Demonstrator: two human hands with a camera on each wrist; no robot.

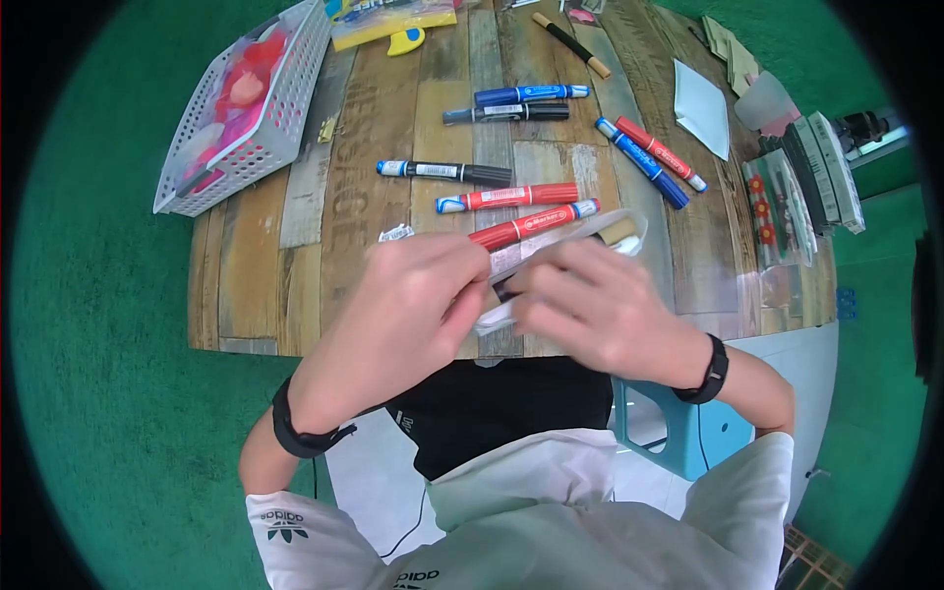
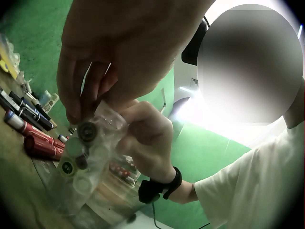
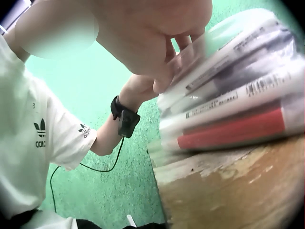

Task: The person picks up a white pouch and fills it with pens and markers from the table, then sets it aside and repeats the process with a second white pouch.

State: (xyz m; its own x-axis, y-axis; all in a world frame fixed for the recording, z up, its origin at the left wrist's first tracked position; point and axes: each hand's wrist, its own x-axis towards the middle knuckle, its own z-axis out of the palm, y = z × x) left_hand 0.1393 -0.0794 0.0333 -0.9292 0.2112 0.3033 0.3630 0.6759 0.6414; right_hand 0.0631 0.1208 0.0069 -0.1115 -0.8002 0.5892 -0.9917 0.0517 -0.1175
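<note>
A clear plastic bag (image 1: 507, 258) with several markers inside lies at the table's front edge, between the two hands. At its left end, my left hand (image 1: 393, 305) pinches the plastic; the left wrist view shows the bag (image 2: 102, 155) hanging below the left fingers, round marker ends facing out. My right hand (image 1: 600, 310) has bent fingers on the bag's near side and grips the film. The right wrist view shows the right hand (image 3: 157, 33) at the edge of the bag (image 3: 224, 81), with white-barrelled markers and a red one (image 3: 233, 129) inside. A red marker (image 1: 536, 224) touches the bag's far side.
Loose blue (image 1: 644, 167), black (image 1: 442, 172) and red (image 1: 506, 197) markers lie beyond the hands. A white basket (image 1: 236, 157) stands at the left. Yellow packaging (image 1: 393, 20) is at the back, a white sheet (image 1: 701, 108) and stacked boxes (image 1: 826, 172) at the right.
</note>
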